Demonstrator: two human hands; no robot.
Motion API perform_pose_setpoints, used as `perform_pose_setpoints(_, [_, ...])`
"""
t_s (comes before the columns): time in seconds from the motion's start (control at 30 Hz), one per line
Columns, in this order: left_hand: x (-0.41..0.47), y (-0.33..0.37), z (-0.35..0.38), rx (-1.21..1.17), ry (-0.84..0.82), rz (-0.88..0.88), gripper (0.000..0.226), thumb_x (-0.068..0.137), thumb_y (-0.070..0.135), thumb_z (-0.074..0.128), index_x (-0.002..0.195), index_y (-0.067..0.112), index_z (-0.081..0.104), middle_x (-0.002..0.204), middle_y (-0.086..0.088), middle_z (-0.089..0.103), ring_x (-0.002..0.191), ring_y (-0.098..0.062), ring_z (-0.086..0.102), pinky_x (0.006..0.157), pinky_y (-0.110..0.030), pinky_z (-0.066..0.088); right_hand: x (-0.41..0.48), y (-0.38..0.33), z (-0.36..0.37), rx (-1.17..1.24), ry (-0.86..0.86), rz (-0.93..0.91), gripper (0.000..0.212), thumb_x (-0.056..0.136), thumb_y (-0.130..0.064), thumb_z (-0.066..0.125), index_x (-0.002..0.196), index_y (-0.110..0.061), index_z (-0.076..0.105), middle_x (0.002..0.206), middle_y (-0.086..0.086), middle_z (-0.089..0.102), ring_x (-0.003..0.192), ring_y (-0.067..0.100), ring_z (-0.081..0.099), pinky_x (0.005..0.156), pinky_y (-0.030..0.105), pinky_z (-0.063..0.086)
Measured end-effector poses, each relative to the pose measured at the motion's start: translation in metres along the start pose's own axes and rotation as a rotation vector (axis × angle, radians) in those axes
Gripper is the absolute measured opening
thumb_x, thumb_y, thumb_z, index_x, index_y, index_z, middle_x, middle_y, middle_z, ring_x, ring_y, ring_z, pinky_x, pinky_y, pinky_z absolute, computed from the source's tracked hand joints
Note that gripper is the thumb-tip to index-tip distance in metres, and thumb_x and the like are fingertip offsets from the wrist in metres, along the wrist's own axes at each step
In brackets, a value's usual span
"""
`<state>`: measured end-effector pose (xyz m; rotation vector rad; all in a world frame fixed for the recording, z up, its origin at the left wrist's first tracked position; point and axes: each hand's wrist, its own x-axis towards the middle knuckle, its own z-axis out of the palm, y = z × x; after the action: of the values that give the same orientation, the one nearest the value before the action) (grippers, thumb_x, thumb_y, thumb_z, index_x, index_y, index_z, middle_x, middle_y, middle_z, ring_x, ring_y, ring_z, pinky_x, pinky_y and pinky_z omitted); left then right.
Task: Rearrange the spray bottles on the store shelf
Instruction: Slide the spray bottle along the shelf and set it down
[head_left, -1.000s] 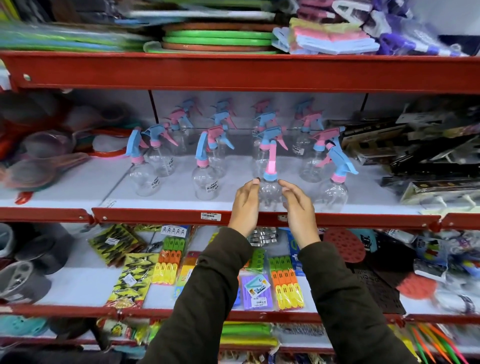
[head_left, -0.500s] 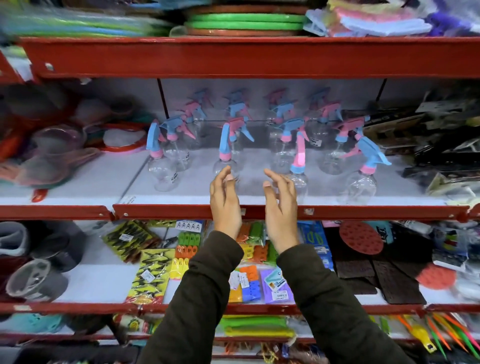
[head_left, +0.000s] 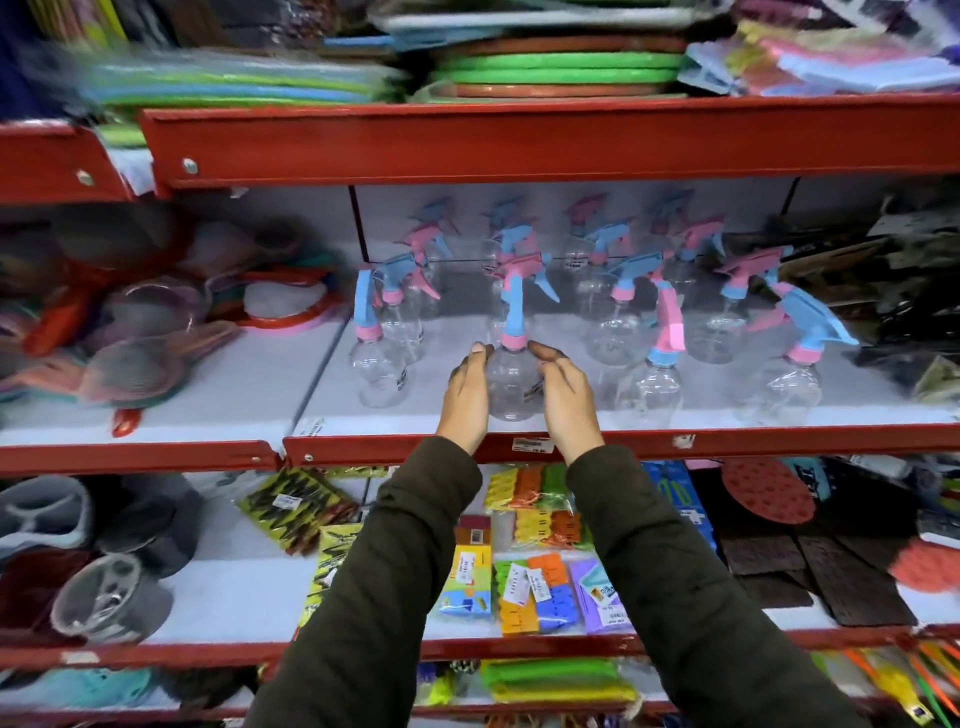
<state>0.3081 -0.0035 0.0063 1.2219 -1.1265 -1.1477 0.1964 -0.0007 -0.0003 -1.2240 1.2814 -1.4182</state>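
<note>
Two hands, coming out of dark green sleeves (head_left: 415, 571), reach up to the front edge of the middle shelf (head_left: 727, 441). The left hand (head_left: 466, 395) and the right hand (head_left: 563, 397) cup a clear spray bottle (head_left: 511, 387) between them, palms facing each other and fingers curled onto its round body, so both are gripping it from either side. That two-sided hold looks meant to keep the light, top-heavy bottle upright while it is nudged into line. The bottle stands on the shelf close to the front edge, near the middle of the white board, its blue and pink trigger head (head_left: 514, 317) pointing up and away.

Either side of it along the front edge stand more bottles: one to the left (head_left: 376, 371), one just to the right (head_left: 652, 392) and another further right (head_left: 787, 387), spaced apart like a front row being set out. Behind them, toward the back edge, a crowd of bottles (head_left: 597, 260) sits closer together and less evenly, blurred, so the count is unclear. My guess is that the front row is part done and the back rows remain to be tidied.
</note>
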Motion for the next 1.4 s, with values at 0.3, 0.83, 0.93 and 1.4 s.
perform_pose_setpoints(0.3, [-0.03, -0.006, -0.006, 0.016, -0.083, 0.034, 0.038, 0.101, 0.048, 0.031, 0.114, 0.033, 0.064, 0.123, 0.007, 0.066, 0.119, -0.014, 0.059, 0.112, -0.035, 0.04, -0.029, 0.009, -0.011, -0.066, 0.027, -0.075, 0.039, 0.102, -0.013, 0.036, 0.131, -0.017, 0.062, 0.134, 0.001, 0.064, 0.127, 0.021, 0.059, 0.114, 0.049, 0.045])
perform_pose_setpoints(0.83, [-0.046, -0.016, -0.082, -0.05, 0.268, 0.266, 0.039, 0.102, 0.038, 0.04, 0.136, 0.024, 0.054, 0.146, 0.001, 0.047, 0.135, -0.01, 0.045, 0.119, -0.037, 0.033, -0.085, 0.006, 0.057, 0.028, 0.078, -0.261, 0.024, 0.097, -0.03, 0.05, 0.114, -0.031, 0.066, 0.126, -0.001, 0.065, 0.117, 0.007, 0.061, 0.1, 0.028, 0.049])
perform_pose_setpoints(0.93, [-0.034, -0.014, -0.11, 0.03, 0.367, 0.26, 0.043, 0.103, 0.039, 0.036, 0.142, 0.026, 0.047, 0.151, -0.003, 0.036, 0.128, -0.005, 0.037, 0.109, -0.024, 0.026, -0.066, 0.006, 0.092, 0.005, -0.087, -0.193, 0.031, 0.101, -0.025, 0.047, 0.128, -0.022, 0.062, 0.136, 0.003, 0.06, 0.121, 0.004, 0.057, 0.107, 0.025, 0.046])
perform_pose_setpoints(1.4, [0.004, 0.012, -0.145, -0.04, 0.108, -0.009, 0.047, 0.103, 0.041, 0.025, 0.096, 0.02, 0.066, 0.108, -0.007, 0.072, 0.107, -0.022, 0.066, 0.107, -0.041, 0.046, -0.01, 0.0, 0.151, -0.053, -0.187, 0.058, 0.044, 0.098, -0.037, 0.039, 0.13, -0.02, 0.064, 0.138, 0.01, 0.065, 0.128, 0.029, 0.059, 0.113, 0.048, 0.045])
